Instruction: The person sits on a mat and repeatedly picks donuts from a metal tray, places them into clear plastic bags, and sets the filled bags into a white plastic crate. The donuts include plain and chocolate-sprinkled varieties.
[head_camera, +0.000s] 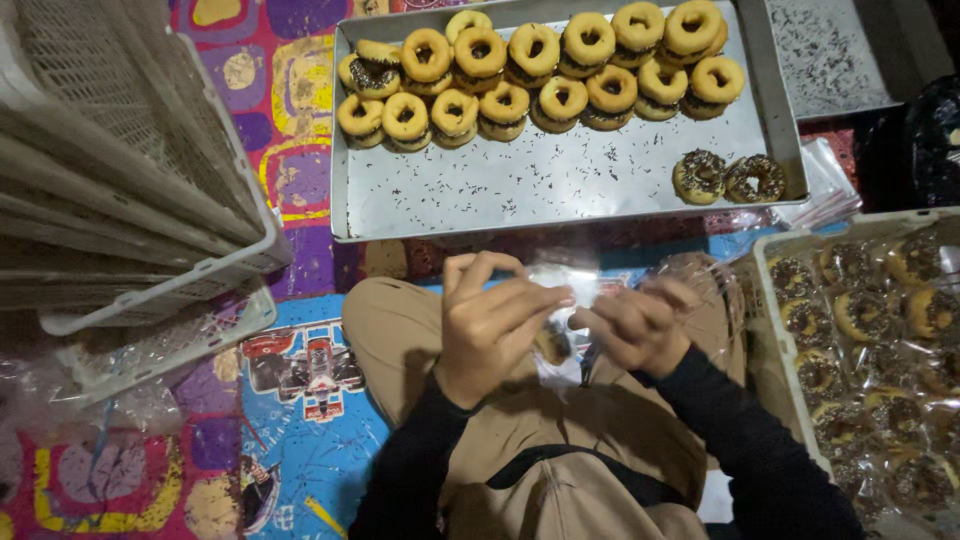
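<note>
My left hand (492, 320) and my right hand (634, 322) meet over my lap, both gripping a clear plastic bag (570, 290) with a doughnut (553, 343) partly visible inside it. Ahead lies a metal tray (560, 175) dusted with chocolate sprinkles. Several ring doughnuts (540, 75) are stacked along its far edge. Two sprinkled doughnuts (728, 178) sit apart at its near right corner.
A white crate (775, 300) at my right holds several bagged sprinkled doughnuts. Stacked white plastic crates (120, 170) stand at the left. A second metal tray (830, 55) lies at the far right. Loose clear bags (825, 180) lie beside the tray. A colourful mat (290, 420) covers the floor.
</note>
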